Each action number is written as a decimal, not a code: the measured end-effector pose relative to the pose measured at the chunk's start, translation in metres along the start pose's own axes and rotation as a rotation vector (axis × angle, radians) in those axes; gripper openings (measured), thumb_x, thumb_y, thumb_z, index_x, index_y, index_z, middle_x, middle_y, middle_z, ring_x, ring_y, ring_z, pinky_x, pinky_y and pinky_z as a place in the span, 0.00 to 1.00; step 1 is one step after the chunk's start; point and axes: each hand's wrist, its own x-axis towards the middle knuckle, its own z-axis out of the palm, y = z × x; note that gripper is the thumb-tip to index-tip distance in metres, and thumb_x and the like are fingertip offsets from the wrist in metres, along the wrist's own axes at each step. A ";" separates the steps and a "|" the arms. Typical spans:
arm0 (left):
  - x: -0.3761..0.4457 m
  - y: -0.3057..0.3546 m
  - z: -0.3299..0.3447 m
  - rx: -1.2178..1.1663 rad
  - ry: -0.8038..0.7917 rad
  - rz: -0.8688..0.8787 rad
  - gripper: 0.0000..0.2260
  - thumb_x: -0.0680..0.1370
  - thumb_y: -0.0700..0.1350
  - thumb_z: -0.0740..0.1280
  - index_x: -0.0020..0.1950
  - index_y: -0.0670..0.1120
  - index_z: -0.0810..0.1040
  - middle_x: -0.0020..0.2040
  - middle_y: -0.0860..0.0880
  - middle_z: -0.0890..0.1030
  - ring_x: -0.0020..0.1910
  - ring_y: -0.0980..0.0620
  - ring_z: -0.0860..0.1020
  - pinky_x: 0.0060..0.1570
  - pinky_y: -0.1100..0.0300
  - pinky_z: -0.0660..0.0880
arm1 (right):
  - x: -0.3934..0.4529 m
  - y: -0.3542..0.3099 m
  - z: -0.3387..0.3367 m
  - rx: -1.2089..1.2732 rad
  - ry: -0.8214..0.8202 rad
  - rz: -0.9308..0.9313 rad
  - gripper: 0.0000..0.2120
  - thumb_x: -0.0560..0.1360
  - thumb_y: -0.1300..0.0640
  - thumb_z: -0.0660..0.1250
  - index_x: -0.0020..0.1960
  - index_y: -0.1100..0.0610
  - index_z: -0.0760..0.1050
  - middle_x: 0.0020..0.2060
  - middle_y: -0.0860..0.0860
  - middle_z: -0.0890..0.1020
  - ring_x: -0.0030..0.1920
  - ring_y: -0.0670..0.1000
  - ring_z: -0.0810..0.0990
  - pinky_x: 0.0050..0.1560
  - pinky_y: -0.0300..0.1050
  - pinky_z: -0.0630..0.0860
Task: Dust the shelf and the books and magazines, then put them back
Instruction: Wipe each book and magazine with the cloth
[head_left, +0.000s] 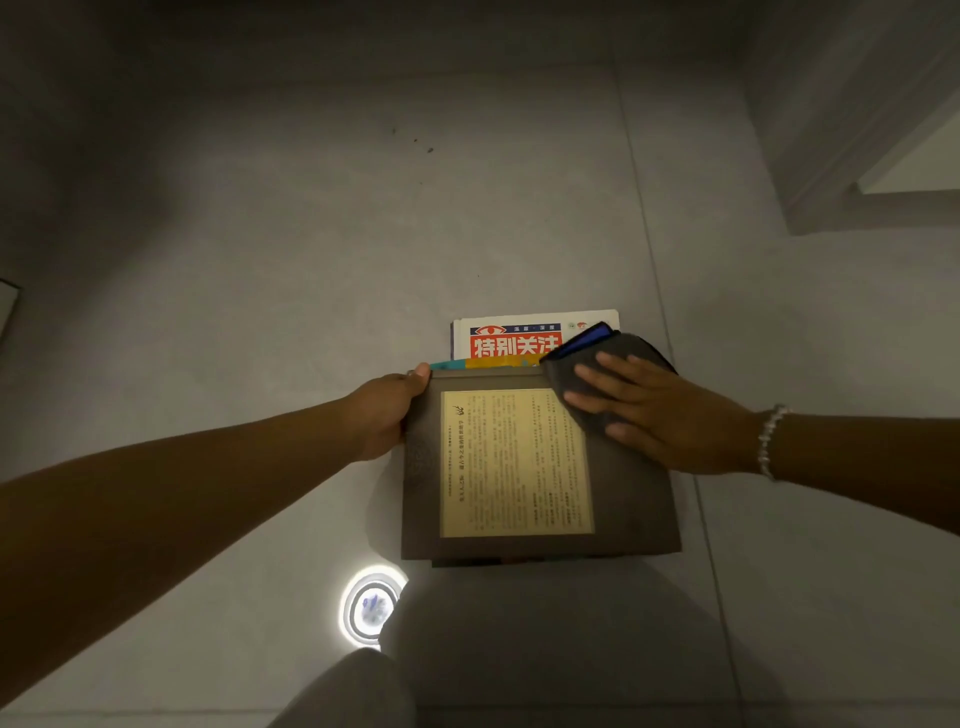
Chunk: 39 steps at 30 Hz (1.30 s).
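A brown book (540, 499) with a cream text panel lies on top of a small stack on the grey floor. My left hand (387, 410) grips its upper left corner, thumb over the top edge. My right hand (654, 410) lies flat, fingers straight, pressing a dark grey cloth (597, 369) with a blue edge onto the book's upper right corner. Beneath and behind the book, a white magazine (514, 335) with a red title block sticks out, and a thin colourful cover edge (483, 362) shows between them.
Grey floor tiles (311, 260) surround the stack. A wall corner and white door frame (857, 171) stand at the upper right. A round ceiling-light reflection (369, 608) glares near my knee (353, 691). A dark edge (8, 306) shows at far left.
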 end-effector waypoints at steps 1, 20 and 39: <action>0.000 0.000 0.000 -0.004 0.006 -0.003 0.17 0.83 0.53 0.55 0.64 0.43 0.71 0.55 0.43 0.79 0.52 0.47 0.79 0.49 0.54 0.75 | 0.005 -0.004 0.000 0.056 0.008 0.044 0.34 0.67 0.31 0.19 0.71 0.39 0.33 0.73 0.44 0.36 0.72 0.46 0.29 0.66 0.38 0.24; -0.011 0.004 -0.001 -0.091 -0.010 -0.093 0.21 0.82 0.55 0.54 0.63 0.40 0.74 0.50 0.42 0.80 0.47 0.47 0.79 0.41 0.57 0.75 | 0.066 -0.131 -0.005 0.048 0.024 -0.280 0.23 0.82 0.45 0.48 0.76 0.44 0.51 0.77 0.45 0.48 0.76 0.49 0.37 0.69 0.44 0.27; -0.014 0.003 0.006 -0.081 0.038 -0.021 0.16 0.83 0.52 0.54 0.62 0.43 0.70 0.50 0.44 0.79 0.48 0.48 0.78 0.51 0.53 0.73 | -0.009 -0.041 -0.006 0.099 -0.198 -0.236 0.23 0.77 0.39 0.34 0.71 0.36 0.43 0.72 0.36 0.40 0.69 0.36 0.27 0.64 0.33 0.23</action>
